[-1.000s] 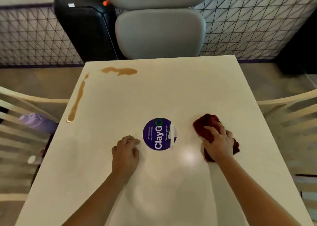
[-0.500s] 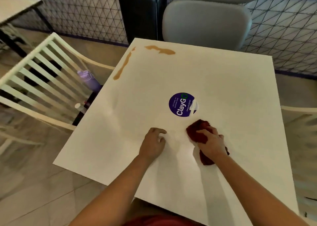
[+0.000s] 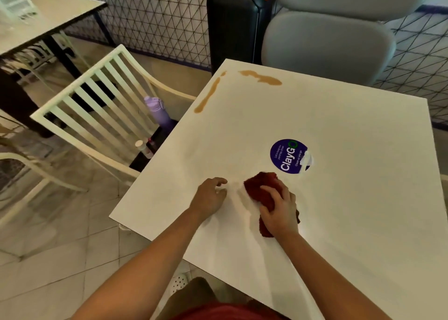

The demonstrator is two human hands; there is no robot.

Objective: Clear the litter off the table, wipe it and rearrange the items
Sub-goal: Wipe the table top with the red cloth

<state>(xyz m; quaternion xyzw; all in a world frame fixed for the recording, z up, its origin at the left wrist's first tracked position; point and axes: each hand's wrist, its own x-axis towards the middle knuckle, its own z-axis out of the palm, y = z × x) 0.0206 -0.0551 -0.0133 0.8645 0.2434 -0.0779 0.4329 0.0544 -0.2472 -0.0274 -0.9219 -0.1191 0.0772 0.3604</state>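
I'm wiping: my right hand (image 3: 278,209) clamps the cloth (image 3: 260,188), left hand (image 3: 210,197) loosely curled alongside. Next, the spill (image 3: 261,79) far ahead.

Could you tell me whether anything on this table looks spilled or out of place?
Yes: two brown spills and lie unwiped at the far left corner of the table, far from the red cloth under the right hand.
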